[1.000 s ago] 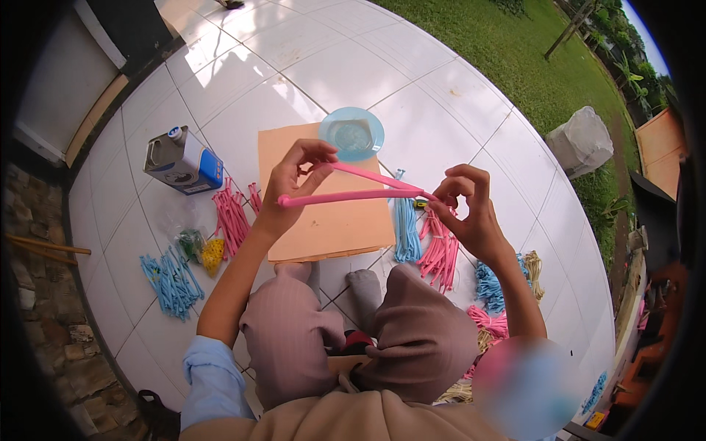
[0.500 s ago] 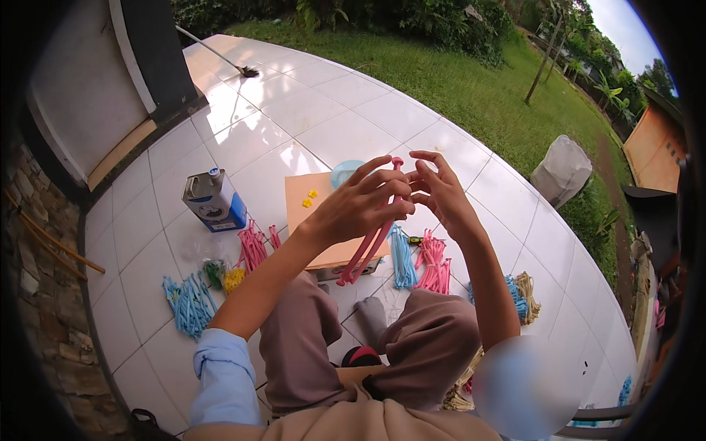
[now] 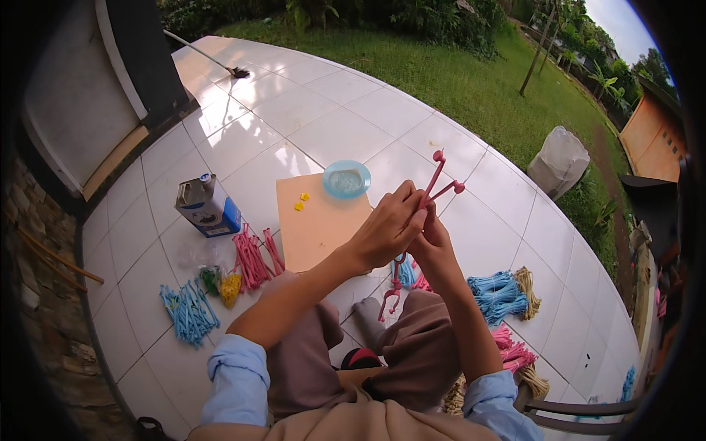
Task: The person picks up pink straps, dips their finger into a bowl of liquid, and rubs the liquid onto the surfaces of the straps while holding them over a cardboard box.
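Note:
Close together above my lap, both hands are closed on a few slim pink strips with knobbed ends. My left hand wraps round their middle from the left. Against it, my right hand grips from below on the right; its fingertips are partly hidden. Two knobbed ends spread out above the fingers, and looped ends hang below toward my knee. Beneath the hands lies a peach-coloured board with small yellow pieces and a round light-blue dish at its far edge.
Left of the board are pink strips, blue strips, a bag of yellow pieces and a blue metal can. Blue bundles and pink bundles lie to the right. A broom rests farther off; a white sack stands on grass.
My hands came down and together. The pink strips, hanging from the left hand before, now tilt with two ends fanned out at upper right, and the right hand has closed on them.

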A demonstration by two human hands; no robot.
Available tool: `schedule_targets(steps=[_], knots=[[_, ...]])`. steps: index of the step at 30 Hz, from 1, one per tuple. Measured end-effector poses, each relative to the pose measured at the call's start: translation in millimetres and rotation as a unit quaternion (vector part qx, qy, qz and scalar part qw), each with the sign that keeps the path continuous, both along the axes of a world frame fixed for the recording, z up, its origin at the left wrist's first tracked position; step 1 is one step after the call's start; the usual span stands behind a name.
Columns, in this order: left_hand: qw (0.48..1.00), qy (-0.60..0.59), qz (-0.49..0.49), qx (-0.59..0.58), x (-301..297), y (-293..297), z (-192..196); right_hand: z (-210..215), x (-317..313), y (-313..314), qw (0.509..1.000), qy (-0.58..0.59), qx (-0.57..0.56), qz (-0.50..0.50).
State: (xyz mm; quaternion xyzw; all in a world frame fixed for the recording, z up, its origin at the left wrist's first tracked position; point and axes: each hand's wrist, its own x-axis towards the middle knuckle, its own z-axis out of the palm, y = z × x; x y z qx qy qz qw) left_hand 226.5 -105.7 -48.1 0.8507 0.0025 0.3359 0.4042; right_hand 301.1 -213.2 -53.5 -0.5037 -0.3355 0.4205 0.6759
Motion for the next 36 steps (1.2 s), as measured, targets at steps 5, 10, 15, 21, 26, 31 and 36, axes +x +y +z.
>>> schedule_targets(steps=[5, 10, 15, 21, 26, 31, 36], knots=[[0.981, -0.053, 0.035, -0.186, -3.9, 5.8, 8.8, -16.5, -0.1, 1.4, 0.981, -0.165, -0.012, -0.104], [0.963, -0.044, -0.007, -0.267, -7.8, 22.4, 2.8, -24.3, 6.1, 4.6, 0.961, -0.226, -0.009, -0.157], [0.966, -0.005, 0.010, -0.260, -6.6, 24.2, -7.9, -23.2, 16.2, 2.8, 0.907, -0.345, -0.080, -0.227], [0.926, -0.049, -0.041, -0.373, -9.9, 21.1, 1.7, -25.2, 40.3, -2.2, 0.963, -0.146, -0.030, -0.223], [0.915, -0.047, -0.028, -0.401, -19.7, 28.6, 6.8, -28.7, 34.0, 7.8, 0.986, 0.159, -0.019, -0.041], [0.924, -0.055, -0.003, -0.380, -19.9, 37.7, 2.0, -59.2, 43.1, 21.6, 0.988, 0.142, -0.037, 0.037], [0.943, 0.024, 0.127, -0.308, -56.5, 78.3, -2.6, -29.0, 67.4, 24.4, 0.997, 0.074, 0.025, 0.013]])
